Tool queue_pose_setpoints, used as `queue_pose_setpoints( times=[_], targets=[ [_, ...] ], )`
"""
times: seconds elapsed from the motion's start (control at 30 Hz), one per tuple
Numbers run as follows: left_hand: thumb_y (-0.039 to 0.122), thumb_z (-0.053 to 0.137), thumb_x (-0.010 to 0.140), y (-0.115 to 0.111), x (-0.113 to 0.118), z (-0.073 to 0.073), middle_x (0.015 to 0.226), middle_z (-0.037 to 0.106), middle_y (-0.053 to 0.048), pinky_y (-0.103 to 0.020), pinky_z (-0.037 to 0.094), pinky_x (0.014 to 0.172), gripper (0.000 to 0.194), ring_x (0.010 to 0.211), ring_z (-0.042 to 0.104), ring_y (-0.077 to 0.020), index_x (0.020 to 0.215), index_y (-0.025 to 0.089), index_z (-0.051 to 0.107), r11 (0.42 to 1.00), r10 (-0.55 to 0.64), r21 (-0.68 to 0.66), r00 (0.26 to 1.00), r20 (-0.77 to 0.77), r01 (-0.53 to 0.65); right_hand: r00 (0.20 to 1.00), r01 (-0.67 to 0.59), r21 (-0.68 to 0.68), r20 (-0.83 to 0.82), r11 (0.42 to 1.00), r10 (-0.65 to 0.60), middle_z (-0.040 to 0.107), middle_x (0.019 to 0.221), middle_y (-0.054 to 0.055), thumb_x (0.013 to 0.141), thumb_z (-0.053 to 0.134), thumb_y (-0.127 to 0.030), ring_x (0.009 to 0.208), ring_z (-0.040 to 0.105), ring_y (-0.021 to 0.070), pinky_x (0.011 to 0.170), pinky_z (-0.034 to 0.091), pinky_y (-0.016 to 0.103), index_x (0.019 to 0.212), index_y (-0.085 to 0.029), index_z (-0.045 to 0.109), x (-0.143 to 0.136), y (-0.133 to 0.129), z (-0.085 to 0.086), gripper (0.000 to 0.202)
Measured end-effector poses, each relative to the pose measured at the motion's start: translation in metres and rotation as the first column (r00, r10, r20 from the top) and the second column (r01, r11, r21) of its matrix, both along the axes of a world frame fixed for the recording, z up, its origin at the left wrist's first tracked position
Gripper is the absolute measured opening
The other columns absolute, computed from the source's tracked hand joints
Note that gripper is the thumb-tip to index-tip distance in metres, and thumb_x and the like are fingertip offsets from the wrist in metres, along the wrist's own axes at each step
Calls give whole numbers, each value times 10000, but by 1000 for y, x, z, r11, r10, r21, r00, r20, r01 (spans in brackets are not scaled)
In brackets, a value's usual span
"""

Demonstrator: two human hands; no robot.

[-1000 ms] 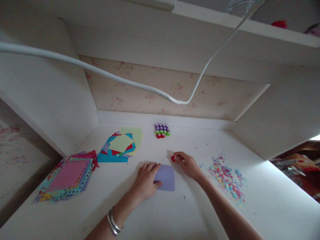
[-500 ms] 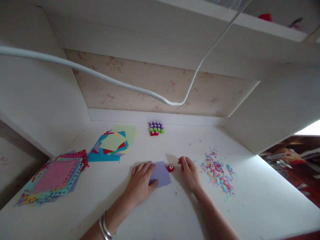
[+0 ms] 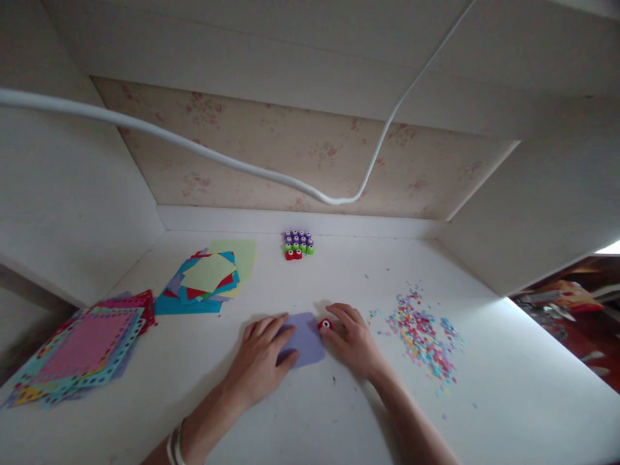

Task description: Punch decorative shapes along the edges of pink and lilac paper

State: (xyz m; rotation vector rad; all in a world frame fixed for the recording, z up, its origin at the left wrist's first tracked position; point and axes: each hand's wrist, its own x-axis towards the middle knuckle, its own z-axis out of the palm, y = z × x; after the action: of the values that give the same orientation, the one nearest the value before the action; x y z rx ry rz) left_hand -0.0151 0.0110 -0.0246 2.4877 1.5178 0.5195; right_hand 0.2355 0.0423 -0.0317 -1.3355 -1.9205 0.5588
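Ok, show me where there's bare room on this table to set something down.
Nearly bare, barring stray specks: right of the confetti, and between the punch cluster and the plain papers. Crowded: the left edge, with punched sheets, and the middle, where the left hand, purple sheet, red punch and right hand sit.

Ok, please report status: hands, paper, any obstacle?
Left fingers on purple paper. Right fingers at red punch, by paper's right edge. Confetti further right, apparently not obstructing.
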Motion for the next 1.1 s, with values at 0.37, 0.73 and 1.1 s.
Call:
queue_pose_setpoints(
  times=[0.37, 0.73, 1.1],
  targets=[
    [454, 509, 985, -3, 5, 6, 1463, 539, -60, -509, 394, 1054, 418, 1275, 499, -290, 1356, 268, 562, 999, -37, 3, 997, 61, 37, 959, -29, -157, -284, 987, -17, 737, 1132, 89, 908, 646, -389, 976, 701, 240, 899, 550, 434, 1306, -253, 568, -2, -7, 8, 428],
    [226, 531, 985, -3, -1, 1, 1298, 646, -61, -384, 519, 1015, 298, 1167, 621, -214, 1273, 263, 601, 987, -149, 104, 952, 266, 126, 969, -242, -54, -64, 969, 239, 681, 1227, 84, 949, 607, -388, 1164, 616, 247, 1000, 495, 440, 1271, -277, 594, -33, -22, 16, 341],
    [265, 771, 809, 14, -36, 7, 1102, 666, -30, -351, 547, 932, 333, 1030, 650, -213, 1117, 258, 643, 996, 81, -58, 963, 256, -68, 977, -84, -5, 195, 996, 83, 616, 1371, 97, 905, 638, -356, 1275, 545, 308, 1094, 407, 544, 1190, -264, 693, -16, -13, 0, 304]
  ],
)
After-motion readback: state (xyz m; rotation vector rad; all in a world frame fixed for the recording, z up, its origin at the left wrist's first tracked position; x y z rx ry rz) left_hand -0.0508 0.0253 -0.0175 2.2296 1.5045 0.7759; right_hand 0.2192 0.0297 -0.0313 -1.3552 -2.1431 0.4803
